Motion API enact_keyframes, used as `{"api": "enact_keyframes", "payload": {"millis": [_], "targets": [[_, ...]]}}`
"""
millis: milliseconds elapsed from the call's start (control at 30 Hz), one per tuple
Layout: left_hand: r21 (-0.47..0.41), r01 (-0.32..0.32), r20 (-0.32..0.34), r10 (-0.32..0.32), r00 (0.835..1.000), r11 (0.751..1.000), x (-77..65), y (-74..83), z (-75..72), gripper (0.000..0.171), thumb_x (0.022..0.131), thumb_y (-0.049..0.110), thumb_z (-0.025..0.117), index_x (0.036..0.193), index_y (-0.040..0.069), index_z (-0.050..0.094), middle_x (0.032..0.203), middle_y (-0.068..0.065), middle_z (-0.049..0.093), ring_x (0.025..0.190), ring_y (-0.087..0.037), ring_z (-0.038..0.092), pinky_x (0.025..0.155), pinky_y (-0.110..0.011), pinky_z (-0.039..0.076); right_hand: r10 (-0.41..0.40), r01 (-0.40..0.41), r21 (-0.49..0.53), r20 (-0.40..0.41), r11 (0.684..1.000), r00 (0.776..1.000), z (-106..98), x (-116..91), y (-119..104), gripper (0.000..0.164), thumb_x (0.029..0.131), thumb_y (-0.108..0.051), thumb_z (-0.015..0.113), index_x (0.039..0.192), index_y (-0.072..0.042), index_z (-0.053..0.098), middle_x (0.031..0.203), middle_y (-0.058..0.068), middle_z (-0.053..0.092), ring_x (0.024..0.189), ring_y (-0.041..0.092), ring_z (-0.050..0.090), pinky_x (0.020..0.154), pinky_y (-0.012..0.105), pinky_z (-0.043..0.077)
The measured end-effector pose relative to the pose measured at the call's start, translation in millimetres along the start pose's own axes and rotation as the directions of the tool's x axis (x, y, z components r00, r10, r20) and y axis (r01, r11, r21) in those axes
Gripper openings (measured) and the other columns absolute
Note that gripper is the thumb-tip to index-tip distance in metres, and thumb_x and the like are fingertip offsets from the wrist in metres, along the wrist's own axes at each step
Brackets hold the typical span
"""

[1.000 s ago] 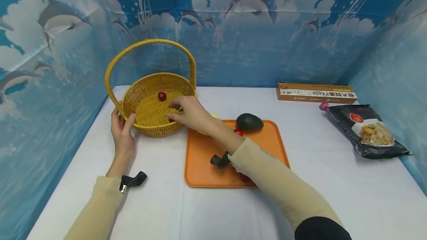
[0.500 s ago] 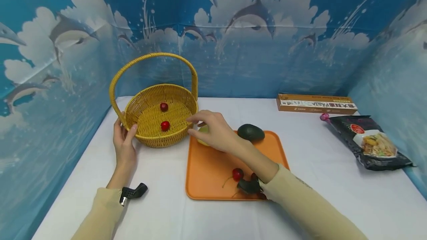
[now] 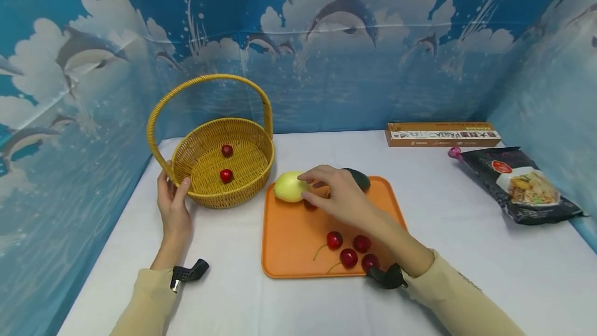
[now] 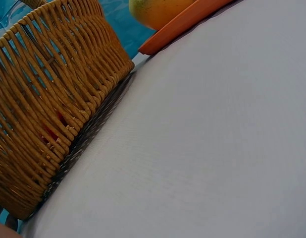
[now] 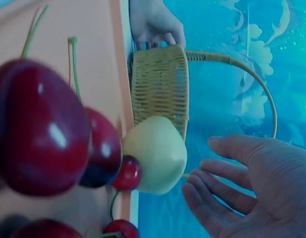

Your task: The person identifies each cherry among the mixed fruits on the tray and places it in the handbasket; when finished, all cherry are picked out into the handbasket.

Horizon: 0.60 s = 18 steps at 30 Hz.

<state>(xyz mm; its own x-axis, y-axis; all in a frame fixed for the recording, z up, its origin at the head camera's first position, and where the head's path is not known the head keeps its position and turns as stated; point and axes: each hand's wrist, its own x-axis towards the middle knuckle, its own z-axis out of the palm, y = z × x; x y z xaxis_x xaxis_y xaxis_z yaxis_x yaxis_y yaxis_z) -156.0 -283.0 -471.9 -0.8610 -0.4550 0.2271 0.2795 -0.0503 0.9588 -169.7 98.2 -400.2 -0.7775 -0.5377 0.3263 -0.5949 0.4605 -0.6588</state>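
A yellow wicker basket (image 3: 224, 198) with a tall handle stands at the left, holding two cherries, one the front cherry (image 3: 226, 176). My left hand (image 3: 174, 211) grips its left rim, thumb at the front. My right hand (image 3: 342, 196) is over the orange tray (image 3: 284, 253), fingers loosely bent and holding nothing. Just left of its fingertips lies a yellow fruit (image 3: 289, 187). A cherry (image 3: 310, 205) is partly hidden under the hand, and a dark green avocado (image 3: 359, 179) shows behind it. Several cherries (image 3: 348, 257) lie at the tray's front.
A long brown pasta box (image 3: 443, 135) lies at the back right. In front of it are a black food packet (image 3: 522, 185) and a small pink-wrapped item (image 3: 454, 152). A dolphin-print curtain (image 3: 326, 87) rises behind the white table (image 3: 224, 284).
My right hand has let a second cherry drop into the basket and moved right, from the basket over to the tray. The left hand keeps its grip on the basket.
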Motion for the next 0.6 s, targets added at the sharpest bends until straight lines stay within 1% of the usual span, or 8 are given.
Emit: {"api": "enact_keyframes", "payload": {"millis": [133, 233, 367, 533, 600], "targets": [[-0.023, 0.002, -0.01, -0.003, 1.0, 1.0, -0.6, -0.4, -0.2, 0.061, 0.104, 0.016, 0.059, 0.161, 0.021, 0.038, 0.163, -0.009, 0.042, 0.152, -0.025, 0.038, 0.116, -0.022, 0.036, 0.029, -0.028, -0.03, 0.021, 0.999, 0.999, -6.2, 0.3, 6.2, 0.033, 0.097, -0.021, 0.078, 0.128, -0.011, 0.074, 0.125, 0.006, 0.074, 0.107, 0.026, 0.075, 0.09, 0.042, 0.061], [-0.038, -0.003, -0.008, 0.003, 1.0, 0.999, -0.4, -1.1, 0.5, 0.061, 0.104, 0.015, 0.06, 0.161, 0.02, 0.039, 0.163, -0.009, 0.042, 0.152, -0.025, 0.038, 0.116, -0.023, 0.036, 0.052, -0.05, -0.056, 0.031, 0.997, 0.998, -10.8, -0.7, 11.8, 0.035, 0.095, -0.02, 0.08, 0.129, -0.011, 0.074, 0.125, 0.008, 0.074, 0.105, 0.027, 0.075, 0.089, 0.045, 0.061], [-0.038, -0.013, 0.002, 0.013, 1.0, 0.999, 1.5, -1.7, 1.0, 0.06, 0.104, 0.017, 0.06, 0.16, 0.02, 0.04, 0.163, -0.009, 0.043, 0.153, -0.024, 0.038, 0.118, -0.024, 0.035, 0.078, -0.074, -0.104, 0.04, 0.992, 0.996, -15.7, -1.0, 17.7, 0.038, 0.094, -0.02, 0.081, 0.13, -0.01, 0.073, 0.127, 0.009, 0.073, 0.104, 0.029, 0.073, 0.091, 0.049, 0.06], [-0.033, -0.006, 0.004, 0.006, 1.0, 0.999, 3.1, -0.5, 0.0, 0.06, 0.104, 0.017, 0.059, 0.161, 0.02, 0.039, 0.164, -0.007, 0.043, 0.154, -0.023, 0.037, 0.12, -0.025, 0.033, 0.1, -0.084, -0.151, 0.099, 0.985, 0.99, -16.3, 0.4, 20.1, 0.041, 0.096, -0.02, 0.08, 0.133, -0.007, 0.071, 0.131, 0.011, 0.072, 0.107, 0.029, 0.07, 0.095, 0.049, 0.058], [-0.02, -0.002, 0.003, 0.002, 1.0, 1.0, 4.8, 0.8, 0.6, 0.061, 0.104, 0.017, 0.059, 0.161, 0.02, 0.038, 0.164, -0.006, 0.042, 0.154, -0.022, 0.037, 0.12, -0.025, 0.033, 0.103, -0.081, -0.174, 0.122, 0.981, 0.987, -16.4, 1.8, 20.1, 0.041, 0.095, -0.02, 0.08, 0.133, -0.007, 0.071, 0.131, 0.011, 0.072, 0.112, 0.03, 0.07, 0.099, 0.049, 0.056]]}}
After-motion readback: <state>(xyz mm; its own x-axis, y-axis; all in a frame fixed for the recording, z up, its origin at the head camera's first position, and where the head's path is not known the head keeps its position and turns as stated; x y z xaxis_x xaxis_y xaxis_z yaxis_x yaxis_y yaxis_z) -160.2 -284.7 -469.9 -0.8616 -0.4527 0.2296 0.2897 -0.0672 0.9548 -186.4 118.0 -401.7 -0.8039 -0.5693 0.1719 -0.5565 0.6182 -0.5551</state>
